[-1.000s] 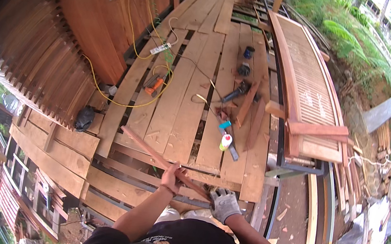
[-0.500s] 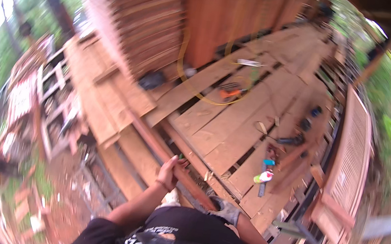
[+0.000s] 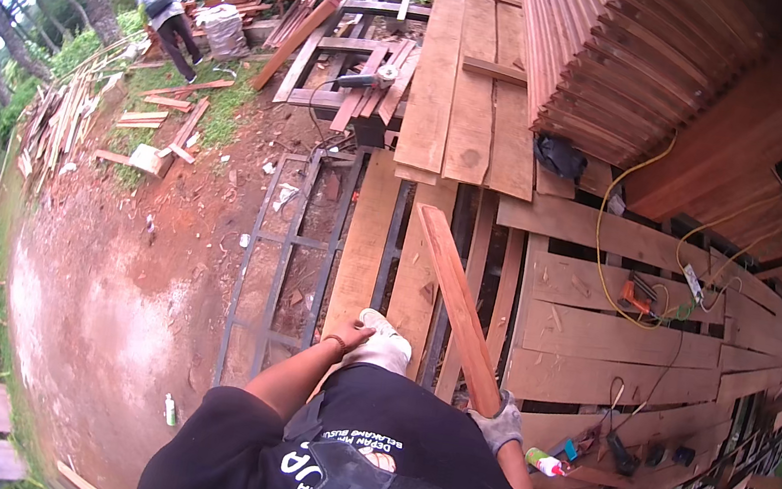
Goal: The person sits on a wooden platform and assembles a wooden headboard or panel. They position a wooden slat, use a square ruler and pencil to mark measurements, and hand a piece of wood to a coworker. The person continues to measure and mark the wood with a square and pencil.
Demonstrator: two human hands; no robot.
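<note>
My right hand (image 3: 499, 422), in a grey work glove, grips the near end of a long reddish wooden beam (image 3: 460, 305). The beam slants up and away to the left over the gaps in the plank floor. My left hand (image 3: 357, 334) is bare with a band at the wrist, and it hangs beside my white shoe (image 3: 384, 343), apart from the beam. Its fingers look curled together; whatever they may hold is too small to make out. Next to my right forearm lies a white and green bottle (image 3: 542, 460) with a red cap.
An orange power tool (image 3: 641, 294) and a yellow cord (image 3: 604, 216) lie on the planks at right. An angle grinder (image 3: 367, 79) rests on boards ahead. Open metal framing (image 3: 285, 241) borders the dirt ground at left. Another person (image 3: 165, 8) stands far left.
My view has swung to the left. My left hand has come off the beam and now sits by my shoe, while the right hand keeps its grip at the near end.
</note>
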